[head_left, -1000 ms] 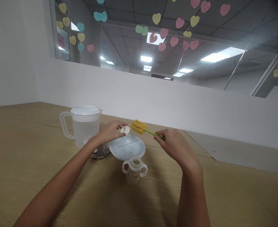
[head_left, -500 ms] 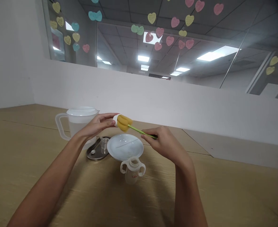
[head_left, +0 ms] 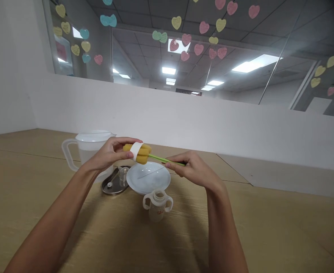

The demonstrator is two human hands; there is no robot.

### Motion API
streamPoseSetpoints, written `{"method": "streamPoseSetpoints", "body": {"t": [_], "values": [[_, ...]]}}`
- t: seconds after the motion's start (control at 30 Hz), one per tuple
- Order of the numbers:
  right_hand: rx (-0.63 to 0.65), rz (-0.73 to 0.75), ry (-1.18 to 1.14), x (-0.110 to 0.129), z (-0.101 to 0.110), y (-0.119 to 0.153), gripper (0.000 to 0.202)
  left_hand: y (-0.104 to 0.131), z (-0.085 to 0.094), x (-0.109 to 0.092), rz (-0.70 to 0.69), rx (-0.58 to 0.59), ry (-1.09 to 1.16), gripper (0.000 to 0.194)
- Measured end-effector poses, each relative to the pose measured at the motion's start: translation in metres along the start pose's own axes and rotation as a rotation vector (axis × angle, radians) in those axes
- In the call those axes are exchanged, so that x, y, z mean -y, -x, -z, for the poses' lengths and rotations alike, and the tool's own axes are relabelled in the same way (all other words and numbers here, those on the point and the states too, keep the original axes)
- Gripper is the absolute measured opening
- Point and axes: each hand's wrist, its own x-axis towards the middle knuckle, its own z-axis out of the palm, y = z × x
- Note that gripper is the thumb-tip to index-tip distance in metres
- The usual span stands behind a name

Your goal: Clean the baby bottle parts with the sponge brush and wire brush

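Observation:
My left hand (head_left: 112,153) grips a white ring (head_left: 136,151), probably a bottle collar, between thumb and fingers. Through that ring runs the yellow sponge head of a bottle brush (head_left: 143,154), sticking out on both sides. My right hand (head_left: 191,167) is closed round the brush's green handle. Both are held in the air above a white bowl (head_left: 132,184). In front of the bowl a baby bottle (head_left: 157,212) with two side handles stands upright, its neck uncovered.
A lidded clear pitcher (head_left: 85,151) stands at the left behind my left forearm. Beside the bowl, a metal tray (head_left: 112,190) holds a small clear cap (head_left: 123,173) and a small white piece (head_left: 109,184). A white wall with a window borders the table behind.
The sponge head has gone further left through the white ring, so it now shows on both sides. My hands have come slightly closer together. The view has shifted a little.

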Motion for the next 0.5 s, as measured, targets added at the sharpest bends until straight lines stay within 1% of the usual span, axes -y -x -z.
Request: {"method": "streamPoseSetpoints", "body": {"t": [0.17,0.23,0.3,0.37,0.43,0.5], "values": [[0.120,-0.054,-0.164,-0.006,-0.007,-0.008,0.031,0.005,-0.004,-0.010,-0.102,0.071,-0.188,0.045],[0.141,-0.057,-0.205,-0.008,-0.010,-0.010,0.031,0.007,-0.005,-0.014,-0.129,0.092,-0.227,0.044],[0.136,-0.047,-0.215,-0.008,-0.012,-0.011,0.033,0.008,-0.004,-0.018,-0.133,0.080,-0.227,0.047],[0.113,-0.040,-0.190,-0.007,-0.012,-0.011,0.035,0.009,-0.003,-0.022,-0.137,0.040,-0.213,0.054],[0.091,-0.041,-0.144,-0.006,-0.011,-0.010,0.035,0.009,-0.002,-0.022,-0.145,0.004,-0.208,0.062],[0.086,-0.046,-0.104,-0.006,-0.008,-0.009,0.035,0.009,-0.001,-0.020,-0.141,-0.007,-0.212,0.068]]}}
